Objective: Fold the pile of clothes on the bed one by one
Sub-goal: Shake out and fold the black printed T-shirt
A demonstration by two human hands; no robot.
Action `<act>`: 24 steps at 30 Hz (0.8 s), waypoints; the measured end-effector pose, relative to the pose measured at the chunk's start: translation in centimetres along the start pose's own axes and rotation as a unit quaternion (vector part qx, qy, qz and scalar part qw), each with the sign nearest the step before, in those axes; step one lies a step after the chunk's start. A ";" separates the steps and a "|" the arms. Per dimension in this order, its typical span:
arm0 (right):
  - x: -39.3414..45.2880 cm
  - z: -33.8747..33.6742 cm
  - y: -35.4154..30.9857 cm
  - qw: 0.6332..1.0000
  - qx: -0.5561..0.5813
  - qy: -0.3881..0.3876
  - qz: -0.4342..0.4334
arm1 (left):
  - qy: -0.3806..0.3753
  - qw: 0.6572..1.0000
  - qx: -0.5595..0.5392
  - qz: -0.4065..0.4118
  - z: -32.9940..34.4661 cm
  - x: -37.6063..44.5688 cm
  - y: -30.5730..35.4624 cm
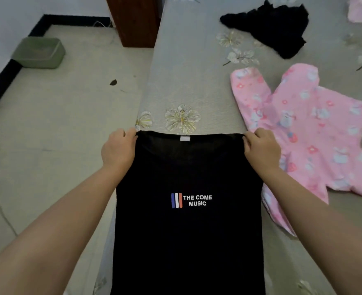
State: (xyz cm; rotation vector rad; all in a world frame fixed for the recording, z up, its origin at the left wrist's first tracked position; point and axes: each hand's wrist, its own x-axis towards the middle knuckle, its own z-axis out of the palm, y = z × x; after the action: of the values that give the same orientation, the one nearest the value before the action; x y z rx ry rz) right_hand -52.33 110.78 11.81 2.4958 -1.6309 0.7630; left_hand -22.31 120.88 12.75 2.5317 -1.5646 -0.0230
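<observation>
Slack is your main risk: you hold the black shirt [188,209] only at its two top corners, so the whole body hangs from two small pinches. If either pinch loosens, that shoulder drops and the cloth bunches, and you'd have to shake it out again. The shirt hangs at the near edge of the bed [186,81], its left side out over the floor [59,124]; lay it down carelessly and the hem, which is below the frame, may slide off the mattress or crumple under itself. On the other side, the shirt sits just beside the pink garment [303,128] and seems to overlap its near edge, though I can't tell whether they touch. Set it down too far that way and you'll fold one piece into the other. A second black garment [275,28] lies well apart, further up the bed, and shouldn't interfere.

Your left hand [117,147] grips the left top corner, fingers curled over the fabric, knuckles up. Your right hand [261,147] holds the right corner the same way. Both forearms reach forward at about equal height, hands spread as wide as the shirt, keeping the neckline and its white tag [185,138] taut and level, print facing you.
</observation>
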 end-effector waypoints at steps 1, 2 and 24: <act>0.4 1.0 0.4 1.000 0.002 0.006 0.005 | -0.002 1.000 0.004 0.004 0.8 0.9 -0.1; 0.8 1.9 0.8 1.000 0.002 0.014 0.008 | -0.001 1.000 0.006 0.008 1.6 1.7 -0.1; -6.8 19.2 -8.0 0.974 0.036 -0.223 -0.004 | -0.084 0.938 -0.288 -0.171 18.7 1.8 -8.3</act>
State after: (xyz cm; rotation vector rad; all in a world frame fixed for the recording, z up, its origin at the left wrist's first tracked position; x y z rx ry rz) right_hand -40.41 114.00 -6.31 2.8796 -1.7338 0.2705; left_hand -16.03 120.46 -6.76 2.3114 -0.9443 -0.6537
